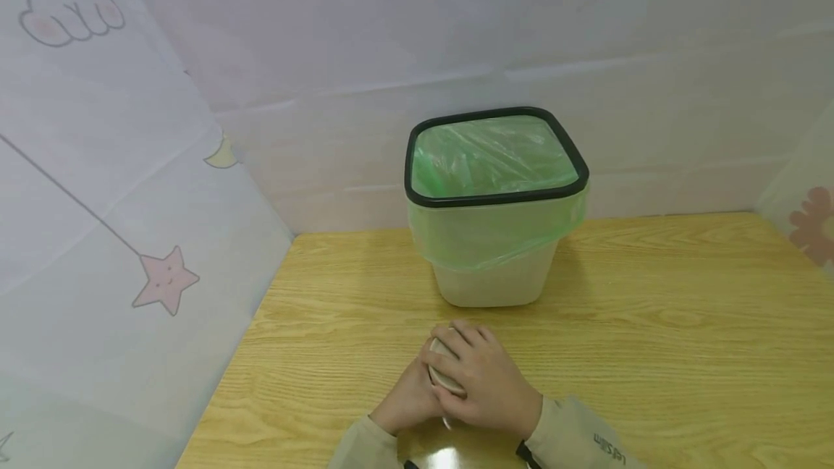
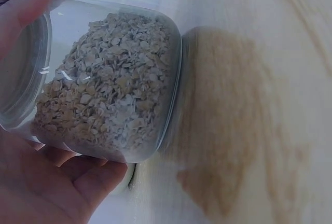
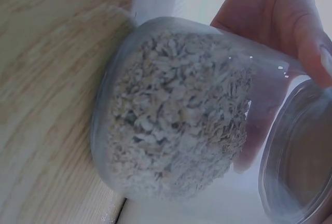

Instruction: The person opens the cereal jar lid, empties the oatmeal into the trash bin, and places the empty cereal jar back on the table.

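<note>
A clear glass jar (image 2: 111,79) of rolled oats sits between the two hands, its base close to the wooden tabletop. In the head view its round beige lid (image 1: 444,373) shows between the fingers. My left hand (image 1: 412,395) grips the side of the jar. From above, my right hand (image 1: 485,381) holds the lid, with fingers bent over its top and edge. Through the glass in the right wrist view, the oats (image 3: 176,110) fill much of the jar, their surface sloping. The hands hide most of the jar in the head view.
Behind the hands stands a white bin (image 1: 495,288) with a black rim and a green plastic liner (image 1: 502,234) folded over its edge. The wooden table (image 1: 651,353) meets pale printed wall sheets (image 1: 352,136) at the back and left.
</note>
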The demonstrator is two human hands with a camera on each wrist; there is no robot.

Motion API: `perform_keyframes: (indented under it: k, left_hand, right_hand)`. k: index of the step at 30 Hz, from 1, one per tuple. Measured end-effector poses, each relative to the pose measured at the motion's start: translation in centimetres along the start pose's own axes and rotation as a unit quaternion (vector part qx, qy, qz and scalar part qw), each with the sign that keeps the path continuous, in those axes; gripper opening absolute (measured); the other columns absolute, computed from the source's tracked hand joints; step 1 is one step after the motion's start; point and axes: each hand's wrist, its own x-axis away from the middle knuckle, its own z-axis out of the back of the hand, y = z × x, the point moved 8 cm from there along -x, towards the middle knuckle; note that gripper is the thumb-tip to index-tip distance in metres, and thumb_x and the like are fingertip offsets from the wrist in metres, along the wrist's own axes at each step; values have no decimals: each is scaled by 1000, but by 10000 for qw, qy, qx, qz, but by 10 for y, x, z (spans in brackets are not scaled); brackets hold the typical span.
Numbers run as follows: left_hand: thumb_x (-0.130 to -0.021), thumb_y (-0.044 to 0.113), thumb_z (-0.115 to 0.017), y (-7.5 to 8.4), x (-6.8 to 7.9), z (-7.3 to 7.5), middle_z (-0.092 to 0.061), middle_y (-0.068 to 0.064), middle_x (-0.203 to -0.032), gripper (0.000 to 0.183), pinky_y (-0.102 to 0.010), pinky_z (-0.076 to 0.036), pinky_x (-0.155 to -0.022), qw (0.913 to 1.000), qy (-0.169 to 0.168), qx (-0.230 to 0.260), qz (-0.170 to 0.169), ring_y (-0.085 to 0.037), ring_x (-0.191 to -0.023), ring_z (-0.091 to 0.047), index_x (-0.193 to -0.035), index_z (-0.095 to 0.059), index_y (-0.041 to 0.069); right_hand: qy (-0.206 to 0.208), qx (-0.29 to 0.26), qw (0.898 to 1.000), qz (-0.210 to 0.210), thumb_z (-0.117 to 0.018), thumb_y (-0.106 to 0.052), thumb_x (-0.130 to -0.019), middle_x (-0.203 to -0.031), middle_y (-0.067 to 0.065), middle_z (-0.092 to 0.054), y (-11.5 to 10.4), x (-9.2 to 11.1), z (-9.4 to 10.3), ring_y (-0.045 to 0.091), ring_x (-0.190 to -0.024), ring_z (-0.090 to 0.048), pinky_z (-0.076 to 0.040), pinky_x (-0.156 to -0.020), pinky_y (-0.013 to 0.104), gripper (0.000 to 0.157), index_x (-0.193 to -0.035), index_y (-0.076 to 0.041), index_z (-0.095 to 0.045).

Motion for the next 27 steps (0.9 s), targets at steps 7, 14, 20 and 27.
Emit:
perform_keyframes:
  k: [7, 14, 20, 27]
  left_hand:
    - [-83, 15, -76, -3, 2, 0, -46, 0, -142, 82, -30, -44, -100, 9969, 26, 771, 133, -16, -122, -51, -148, -27, 22]
    - [-83, 15, -76, -3, 3, 1, -48, -2, -140, 80, -30, -45, -99, 9964, 29, 834, 147, -16, -121, -52, -147, -28, 20]
    - [-83, 13, -76, -6, 4, -1, -45, -7, -141, 83, -29, -47, -95, 9946, 17, 995, 306, -17, -119, -54, -149, -25, 16]
    - [-84, 22, -76, -5, 3, 0, -39, -7, -148, 88, -29, -45, -99, 9956, -68, 927, 145, -18, -123, -51, -152, -19, 15]
  right_hand:
    - [223, 75, 9992, 324, -67, -31, -80, -117, 4, -61, -1, 0, 3, 26, -104, -56, -48, -78, 45, 33, -112, -22, -68]
    - [207, 97, 9988, 442, -66, -32, -80, -118, 5, -61, -1, 0, 3, 27, -104, -56, -48, -78, 46, 33, -112, -21, -69]
    - [181, 119, 9984, 527, -65, -33, -82, -119, 5, -61, -1, 1, 2, 27, -104, -56, -48, -79, 46, 33, -112, -20, -70]
    - [-225, 87, 9985, 485, -65, -40, -87, -127, 7, -58, 0, 0, 3, 30, -110, -56, -49, -83, 51, 41, -121, -19, -65]
